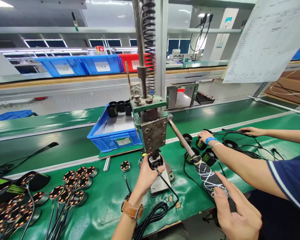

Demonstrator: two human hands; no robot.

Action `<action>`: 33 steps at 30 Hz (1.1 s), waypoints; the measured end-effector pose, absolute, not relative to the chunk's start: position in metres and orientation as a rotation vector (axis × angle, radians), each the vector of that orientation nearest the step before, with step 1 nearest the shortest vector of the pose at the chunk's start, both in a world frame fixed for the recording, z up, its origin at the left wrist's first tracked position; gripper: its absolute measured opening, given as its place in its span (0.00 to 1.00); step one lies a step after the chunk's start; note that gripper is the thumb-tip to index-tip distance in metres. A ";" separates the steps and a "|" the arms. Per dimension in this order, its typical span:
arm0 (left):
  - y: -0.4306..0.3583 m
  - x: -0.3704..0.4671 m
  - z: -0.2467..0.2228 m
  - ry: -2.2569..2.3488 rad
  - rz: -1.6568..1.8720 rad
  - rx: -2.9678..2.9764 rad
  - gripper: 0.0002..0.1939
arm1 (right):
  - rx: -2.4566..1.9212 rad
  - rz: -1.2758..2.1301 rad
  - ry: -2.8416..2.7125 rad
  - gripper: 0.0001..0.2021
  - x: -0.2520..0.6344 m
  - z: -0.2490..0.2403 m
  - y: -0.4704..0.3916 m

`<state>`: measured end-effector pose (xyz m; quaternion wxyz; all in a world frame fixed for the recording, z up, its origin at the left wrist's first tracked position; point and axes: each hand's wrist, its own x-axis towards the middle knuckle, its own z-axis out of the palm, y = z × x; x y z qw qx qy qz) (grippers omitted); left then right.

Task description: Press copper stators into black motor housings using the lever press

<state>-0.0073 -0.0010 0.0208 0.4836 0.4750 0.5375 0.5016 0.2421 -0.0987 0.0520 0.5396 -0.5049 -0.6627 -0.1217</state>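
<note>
A hand-operated arbor press (153, 131) stands upright in front of me. My left hand (145, 178) grips a black cylindrical housing (160, 162) under the press ram, above the metal base plate (162, 185). The ram's lower end reaches into the housing's top, so the inside is mostly hidden. From the housing a black cable (173, 193) runs down to a coil near the table edge. My right hand (237, 213) is closed round the wrapped grip of the press lever (210, 178), which slopes down to the right. One wound stator (125, 165) lies left of my left hand.
Several copper-wound stators (77, 181) and black housings (33, 180) lie at left. A blue bin (115, 141) behind the press holds black housings. At right, a co-worker's hands (206, 136) touch a housing and cables (250, 151). A paper sheet (262, 43) hangs upper right.
</note>
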 end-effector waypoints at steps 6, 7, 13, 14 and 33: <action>0.005 -0.013 0.004 1.403 1.220 1.270 0.43 | -1.207 -0.217 -1.546 0.16 0.237 0.054 -0.096; 0.006 -0.014 0.001 1.437 1.218 1.301 0.43 | -1.208 -0.213 -1.550 0.15 0.238 0.055 -0.096; 0.007 -0.014 0.005 1.573 1.178 1.451 0.35 | -1.356 -0.256 -1.589 0.13 0.245 0.125 -0.107; 0.006 -0.013 0.010 1.592 1.180 1.475 0.34 | -1.391 -0.312 -1.577 0.13 0.243 0.151 -0.107; -0.065 0.038 0.033 1.566 1.232 1.431 0.36 | -1.124 1.157 -1.129 0.41 0.152 -0.107 -0.127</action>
